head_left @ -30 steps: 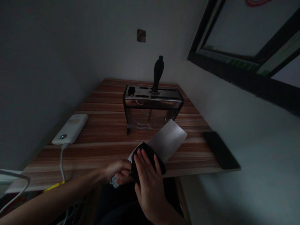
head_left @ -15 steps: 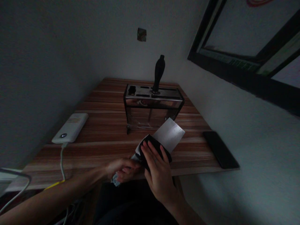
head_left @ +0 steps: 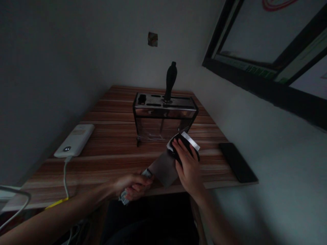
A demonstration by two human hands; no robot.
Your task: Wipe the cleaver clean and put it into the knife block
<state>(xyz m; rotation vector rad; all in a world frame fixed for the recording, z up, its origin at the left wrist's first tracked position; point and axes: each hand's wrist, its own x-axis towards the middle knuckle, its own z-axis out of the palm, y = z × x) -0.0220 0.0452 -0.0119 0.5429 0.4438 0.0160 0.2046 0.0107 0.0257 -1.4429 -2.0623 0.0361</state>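
Observation:
My left hand [head_left: 134, 186] is closed round the pale wrapped handle of a cleaver [head_left: 165, 169], its broad blade pointing up and to the right over the table's front edge. Near the blade's far end, my right hand [head_left: 189, 166] presses a black cloth [head_left: 175, 154] with a white edge flat on the metal, fingers laid across it. A bright strip of blade shows beyond the cloth. Just behind stands a knife block [head_left: 166, 114] with a metal slotted top and clear sides. One black-handled tool [head_left: 171, 80] is upright in it.
A white power bank [head_left: 74, 140] with a cable lies on the left of the wood-grain table [head_left: 107, 136]. At the right edge lies a dark phone [head_left: 238, 162]. Walls close in at the left, back and right, and a dark frame [head_left: 255, 80] hangs on the right wall.
My right hand has slid the black cloth up and right along the blade, from near the handle toward the far end. My left hand keeps its hold on the handle.

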